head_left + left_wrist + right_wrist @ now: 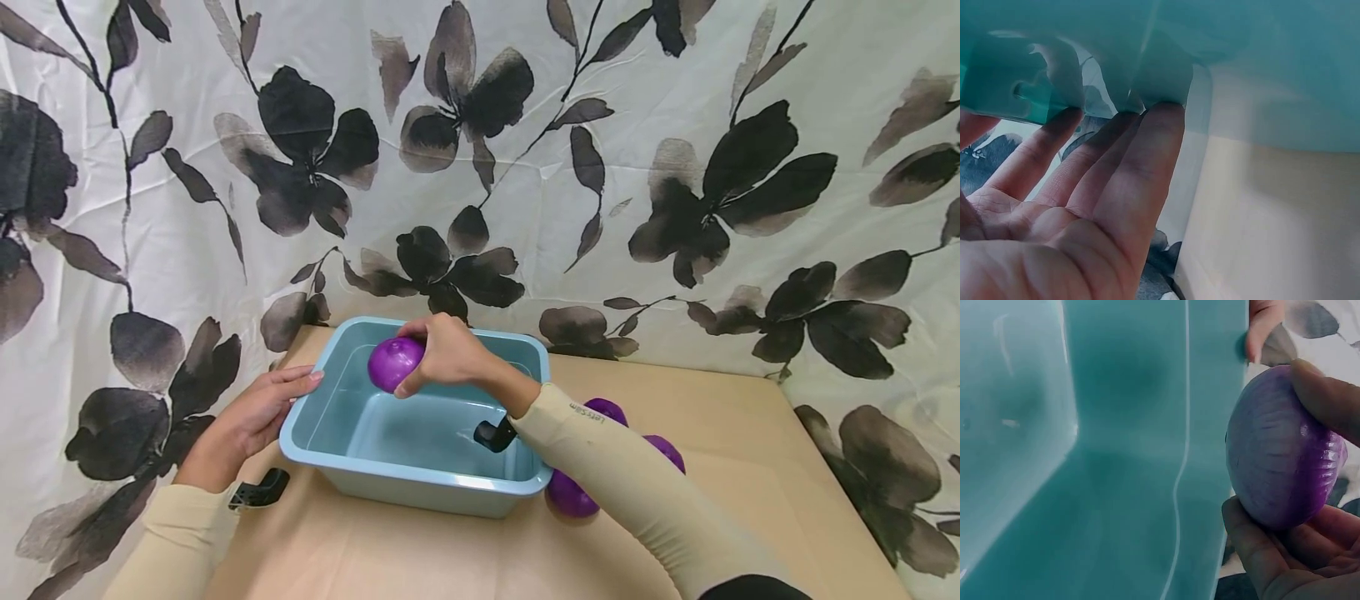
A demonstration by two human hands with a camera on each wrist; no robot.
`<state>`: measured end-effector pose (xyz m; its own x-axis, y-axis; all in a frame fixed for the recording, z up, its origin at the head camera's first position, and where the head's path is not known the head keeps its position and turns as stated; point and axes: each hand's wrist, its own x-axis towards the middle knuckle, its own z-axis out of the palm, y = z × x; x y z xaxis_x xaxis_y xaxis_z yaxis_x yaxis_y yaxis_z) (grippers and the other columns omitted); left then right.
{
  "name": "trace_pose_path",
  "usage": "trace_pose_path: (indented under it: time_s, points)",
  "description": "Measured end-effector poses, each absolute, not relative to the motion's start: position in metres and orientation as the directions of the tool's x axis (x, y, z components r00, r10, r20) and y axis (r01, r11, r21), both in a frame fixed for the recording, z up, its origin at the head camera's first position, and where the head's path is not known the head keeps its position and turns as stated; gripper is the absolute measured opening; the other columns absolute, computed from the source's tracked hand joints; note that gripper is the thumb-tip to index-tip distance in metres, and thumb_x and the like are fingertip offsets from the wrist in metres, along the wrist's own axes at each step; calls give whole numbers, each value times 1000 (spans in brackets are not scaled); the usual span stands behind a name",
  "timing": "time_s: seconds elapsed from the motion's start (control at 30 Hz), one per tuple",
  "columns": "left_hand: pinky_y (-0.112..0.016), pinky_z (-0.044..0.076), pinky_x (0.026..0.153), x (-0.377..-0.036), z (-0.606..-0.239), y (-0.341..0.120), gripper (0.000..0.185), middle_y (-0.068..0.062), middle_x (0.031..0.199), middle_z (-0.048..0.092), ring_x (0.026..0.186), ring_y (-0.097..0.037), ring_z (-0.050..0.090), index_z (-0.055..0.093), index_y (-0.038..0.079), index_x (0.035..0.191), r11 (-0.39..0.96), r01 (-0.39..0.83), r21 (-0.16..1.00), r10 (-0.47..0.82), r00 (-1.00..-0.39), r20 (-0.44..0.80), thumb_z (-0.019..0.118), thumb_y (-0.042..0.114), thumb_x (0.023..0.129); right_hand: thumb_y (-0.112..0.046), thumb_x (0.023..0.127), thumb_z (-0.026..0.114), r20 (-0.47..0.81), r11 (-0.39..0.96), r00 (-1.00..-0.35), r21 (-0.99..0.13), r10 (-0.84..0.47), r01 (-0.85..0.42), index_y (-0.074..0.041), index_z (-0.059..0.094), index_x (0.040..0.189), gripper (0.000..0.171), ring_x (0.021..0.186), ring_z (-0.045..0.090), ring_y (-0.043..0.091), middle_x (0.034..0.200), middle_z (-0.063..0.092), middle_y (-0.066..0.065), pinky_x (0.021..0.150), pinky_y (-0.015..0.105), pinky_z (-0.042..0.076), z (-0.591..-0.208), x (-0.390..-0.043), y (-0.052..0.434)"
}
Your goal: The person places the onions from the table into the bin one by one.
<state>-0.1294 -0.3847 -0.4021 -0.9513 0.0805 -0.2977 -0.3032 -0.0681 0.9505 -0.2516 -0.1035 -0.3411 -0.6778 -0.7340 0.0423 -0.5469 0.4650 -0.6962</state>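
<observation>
In the head view, my right hand (453,350) reaches over the far left part of a light blue plastic basin (412,468) and grips a glossy purple onion (392,364). The right wrist view shows the onion (1282,450) between thumb and fingers, beside the basin's edge. On the left, my left hand (258,412) touches the basin's rim and outer side. Its fingers (1160,144) look mostly straight against the wall in the left wrist view. Right of the basin, several purple onions (572,495) lie partly hidden by my right sleeve.
The basin stands on a tan-covered table (750,467). A white curtain (555,208) with dark flowers hangs behind it. Black wrist mounts, one on the left sleeve (258,490) and one on the right (495,435), jut out near the basin.
</observation>
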Motion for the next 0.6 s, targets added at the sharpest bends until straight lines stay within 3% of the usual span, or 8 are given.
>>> trace_pose_path:
  time_s: [0.33,0.6]
  points:
    - [-37,64,84,-132,-404,-387,43,5,107,77,97,-13,76,53,7,147,-53,-305,951,89,-950,-300,57,25,108,-27,63,100,42,485,-691,-682,-722,-548,-8,70,132,77,114,66,23,126,74,7,93,37,58,-359,-260,-120]
    - [-35,64,83,-131,-406,-389,27,6,106,77,96,-12,76,63,17,134,-74,-309,948,91,-949,-302,57,24,108,-25,64,100,14,492,-690,-690,-723,-530,-8,69,132,77,113,64,21,124,73,6,93,36,57,-365,-261,-133]
